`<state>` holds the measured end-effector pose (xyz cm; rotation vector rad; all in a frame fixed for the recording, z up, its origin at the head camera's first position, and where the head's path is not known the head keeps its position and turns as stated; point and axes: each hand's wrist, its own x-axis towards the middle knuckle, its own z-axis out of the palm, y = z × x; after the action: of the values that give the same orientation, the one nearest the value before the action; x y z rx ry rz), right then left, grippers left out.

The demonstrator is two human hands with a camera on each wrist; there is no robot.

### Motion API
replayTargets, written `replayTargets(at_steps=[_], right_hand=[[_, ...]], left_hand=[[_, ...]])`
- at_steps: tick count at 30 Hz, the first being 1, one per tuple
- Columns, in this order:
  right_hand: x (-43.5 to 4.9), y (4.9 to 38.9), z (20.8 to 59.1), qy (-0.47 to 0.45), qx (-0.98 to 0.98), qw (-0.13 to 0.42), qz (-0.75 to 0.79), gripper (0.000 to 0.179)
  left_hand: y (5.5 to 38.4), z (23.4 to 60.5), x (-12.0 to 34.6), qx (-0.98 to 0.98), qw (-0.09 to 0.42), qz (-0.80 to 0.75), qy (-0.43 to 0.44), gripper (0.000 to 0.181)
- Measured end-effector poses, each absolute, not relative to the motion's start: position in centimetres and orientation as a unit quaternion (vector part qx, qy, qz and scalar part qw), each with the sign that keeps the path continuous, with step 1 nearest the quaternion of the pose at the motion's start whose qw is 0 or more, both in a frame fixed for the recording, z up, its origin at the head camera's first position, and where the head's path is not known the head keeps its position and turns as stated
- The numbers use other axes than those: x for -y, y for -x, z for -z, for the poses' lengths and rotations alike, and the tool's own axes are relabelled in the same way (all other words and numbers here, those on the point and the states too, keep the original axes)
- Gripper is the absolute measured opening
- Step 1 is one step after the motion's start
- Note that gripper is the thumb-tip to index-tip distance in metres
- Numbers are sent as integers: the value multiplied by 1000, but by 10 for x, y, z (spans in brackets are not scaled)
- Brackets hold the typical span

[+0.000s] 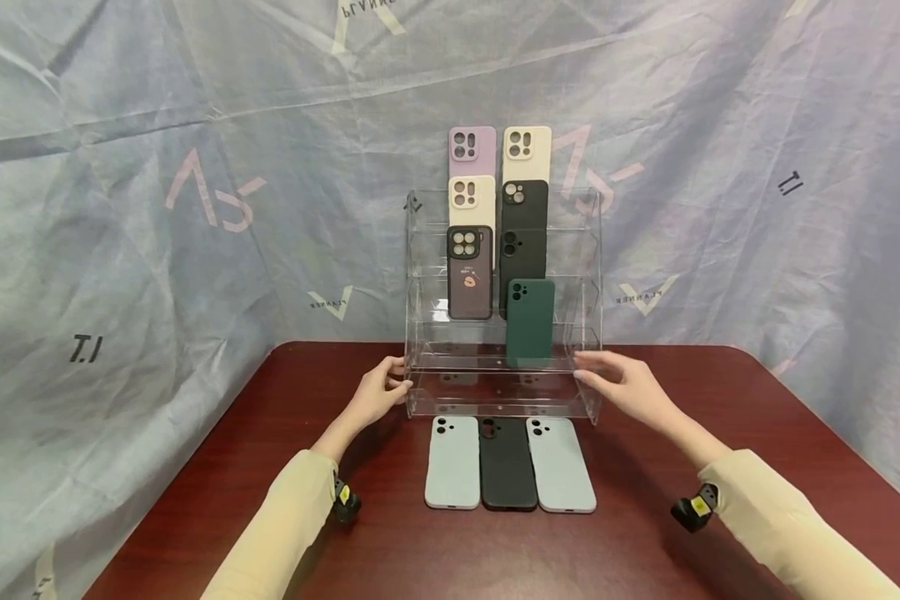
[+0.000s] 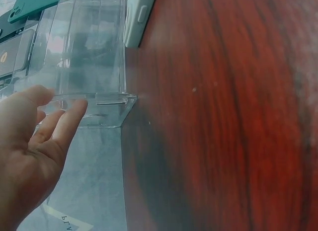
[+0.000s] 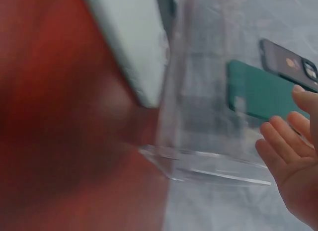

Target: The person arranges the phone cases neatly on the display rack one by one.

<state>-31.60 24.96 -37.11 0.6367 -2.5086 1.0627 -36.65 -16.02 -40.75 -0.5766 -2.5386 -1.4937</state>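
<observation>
The left hand (image 1: 378,392) and right hand (image 1: 621,385), fingers straight, flank the clear acrylic display stand (image 1: 435,367) on the counter (image 1: 270,467); the left touches its side, and the right's contact is unclear.

backdrop: a wrinkled pale blue-grey fabric sheet (image 1: 195,167) hangs behind and to both sides of the table, creased in long folds
backdrop print: faded pink and cream angular logos, small dark "T.I" marks and the word "PLANNER", several reading mirrored or upside down
table: a dark reddish-brown wooden table (image 1: 645,533) with a glossy top and rounded corners, its far edge meeting the sheet
table surface: wood grain shows close up in the left wrist view (image 2: 223,116); in the right wrist view it is blurred
light: even and soft, with pale reflections on the tabletop and faint shadows
</observation>
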Motion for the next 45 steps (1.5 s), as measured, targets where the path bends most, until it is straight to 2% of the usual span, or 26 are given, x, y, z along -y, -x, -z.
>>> replayTargets(at_steps=[7, 12, 16, 20, 25, 29, 35, 38, 41, 45], right_hand=[[-244, 304, 400, -240, 908, 102, -327, 32], [-244, 298, 415, -278, 921, 23, -274, 36], [-246, 293, 417, -298, 917, -21, -263, 41], [-249, 290, 413, -325, 906, -41, -267, 40], [-251, 290, 415, -299, 910, -12, -287, 43], [-249, 290, 416, -266, 926, -2, -269, 60], [-241, 286, 415, -237, 941, -52, -236, 81], [-240, 284, 415, -230, 940, -69, -242, 79], [-242, 282, 414, -225, 935, -83, -260, 69], [-247, 283, 408, -216, 920, -110, -307, 58]], left_hand=[[369, 406, 159, 842, 72, 498, 193, 44], [370, 406, 156, 842, 71, 499, 192, 42], [369, 406, 157, 842, 71, 499, 189, 43], [368, 405, 160, 842, 67, 503, 183, 44], [369, 407, 159, 842, 68, 503, 183, 44], [371, 410, 158, 842, 72, 501, 187, 45], [365, 408, 160, 835, 63, 513, 188, 45], [353, 397, 158, 830, 56, 521, 191, 45], [344, 386, 156, 829, 49, 522, 196, 45], [347, 390, 156, 830, 53, 519, 198, 44]])
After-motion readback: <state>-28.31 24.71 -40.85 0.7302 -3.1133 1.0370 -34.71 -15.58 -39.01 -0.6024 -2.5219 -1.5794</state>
